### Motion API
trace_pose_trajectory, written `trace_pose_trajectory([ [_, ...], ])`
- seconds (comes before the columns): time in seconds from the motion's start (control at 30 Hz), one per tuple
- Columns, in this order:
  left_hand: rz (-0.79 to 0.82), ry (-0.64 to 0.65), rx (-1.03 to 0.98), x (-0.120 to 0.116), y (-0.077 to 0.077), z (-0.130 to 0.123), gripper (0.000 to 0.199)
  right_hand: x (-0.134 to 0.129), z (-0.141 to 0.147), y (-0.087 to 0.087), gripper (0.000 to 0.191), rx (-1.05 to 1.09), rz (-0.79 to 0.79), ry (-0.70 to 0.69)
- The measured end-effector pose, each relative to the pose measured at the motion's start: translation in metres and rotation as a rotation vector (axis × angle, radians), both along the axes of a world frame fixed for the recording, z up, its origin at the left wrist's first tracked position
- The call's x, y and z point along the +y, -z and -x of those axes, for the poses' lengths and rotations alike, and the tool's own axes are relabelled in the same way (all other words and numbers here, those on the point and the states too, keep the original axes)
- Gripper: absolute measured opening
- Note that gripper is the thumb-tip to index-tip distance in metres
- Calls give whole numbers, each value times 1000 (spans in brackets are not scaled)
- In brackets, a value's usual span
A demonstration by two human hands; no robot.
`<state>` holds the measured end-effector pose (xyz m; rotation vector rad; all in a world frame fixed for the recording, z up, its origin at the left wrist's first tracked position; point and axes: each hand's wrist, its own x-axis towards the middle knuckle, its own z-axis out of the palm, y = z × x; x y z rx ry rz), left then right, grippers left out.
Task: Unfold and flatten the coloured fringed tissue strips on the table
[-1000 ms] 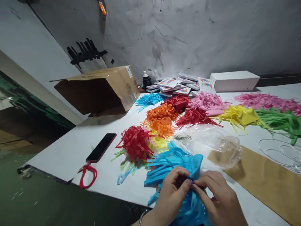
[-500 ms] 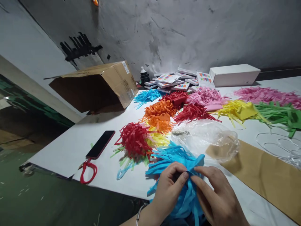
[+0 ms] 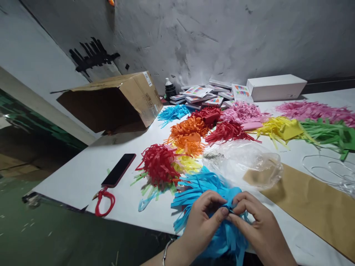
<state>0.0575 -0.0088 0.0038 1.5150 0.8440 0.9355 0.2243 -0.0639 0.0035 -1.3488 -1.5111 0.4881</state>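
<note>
A fringed blue paper tassel [image 3: 198,186] lies at the table's front edge, its strips fanned to the left and hanging down below my hands. My left hand [image 3: 206,218], with a bracelet at the wrist, pinches the tassel's middle between thumb and fingers. Fingertip to fingertip with it, my right hand [image 3: 253,220] also pinches the blue paper from the right. The exact spot between the fingertips is partly hidden. Just left of the blue strips sits a red tassel bundle [image 3: 158,164], on top of yellow and green strips.
A phone [image 3: 118,170] with a red strap lies left. Behind are an open cardboard box [image 3: 138,98], stacked flat packs [image 3: 198,92] and a white box [image 3: 277,88]. Orange tassels [image 3: 191,131], a clear plastic bag [image 3: 244,162] and brown card [image 3: 310,203] lie on the table [image 3: 83,173].
My fingertips have shifted slightly right and closed in on each other at the blue tassel. More right-hand fingers are curled in, and some blue strips have swung to the right.
</note>
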Motion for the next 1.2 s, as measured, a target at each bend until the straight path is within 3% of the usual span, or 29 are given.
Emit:
trace_pose_trajectory([
  [0.13,-88,1,93,7,-7,4,14,0,-5,-3,27,20,28,-22],
  [0.27,-257,14,177,10,-15,7,9,-3,-4,-8,6,-268,-228,112],
  [0.33,-356,39,202,10,-18,8,8,-3,-2,-9,18,-452,-356,133],
  [0.4,-474,62,222,10,-18,8,9,-2,0,-10,27,-536,-359,98],
  [0.53,-730,66,302,13,-17,12,32,0,-3,-14,24,-337,-169,-24],
  [0.63,-941,46,359,15,-20,16,46,2,-6,-17,20,-199,-79,-39],
  [0.73,-1049,60,384,16,-29,16,35,4,-5,-17,18,-136,-49,-30],
  [0.9,-1028,13,385,16,-35,13,16,3,2,-16,19,-76,-84,-47],
  [1.03,-1058,-68,348,16,-36,21,17,3,-1,-9,15,22,-104,149],
  [1.13,-1080,-115,247,13,-41,38,15,6,-16,11,25,245,-38,423],
  [1.2,-980,-120,113,10,-46,50,8,8,-31,28,34,365,3,530],
])
